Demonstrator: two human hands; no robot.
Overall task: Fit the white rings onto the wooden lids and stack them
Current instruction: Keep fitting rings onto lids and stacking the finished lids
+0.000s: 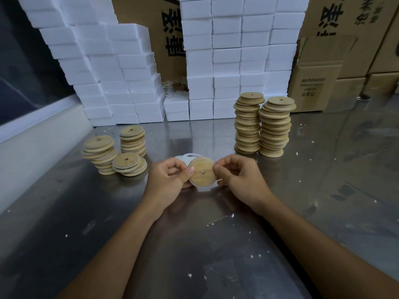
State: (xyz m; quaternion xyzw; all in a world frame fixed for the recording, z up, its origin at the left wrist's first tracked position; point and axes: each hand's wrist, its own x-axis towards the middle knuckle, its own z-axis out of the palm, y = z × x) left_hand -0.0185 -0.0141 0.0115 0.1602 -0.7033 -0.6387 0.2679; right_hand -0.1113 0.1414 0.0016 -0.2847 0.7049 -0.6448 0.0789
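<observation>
1. One head-worn wide-angle view looks forward and down, close over a steel table [216, 244].
2. It faces stacked white boxes [226, 61] and cardboard cartons [313, 83] behind.

Two bare forearms are showing from the bottom of the view, with no sleeve covering either one as far as the frame's edge. The left hand [167, 176] is wearing no glove, ring or band that can be seen, and the wrist behind it is carrying no watch or strap. The right hand [236, 176] is likewise ungloved, with a bare wrist. The nails that are showing on the left thumb and on a right fingertip are looking short and unpainted. No other clothing is appearing in the view.
</observation>
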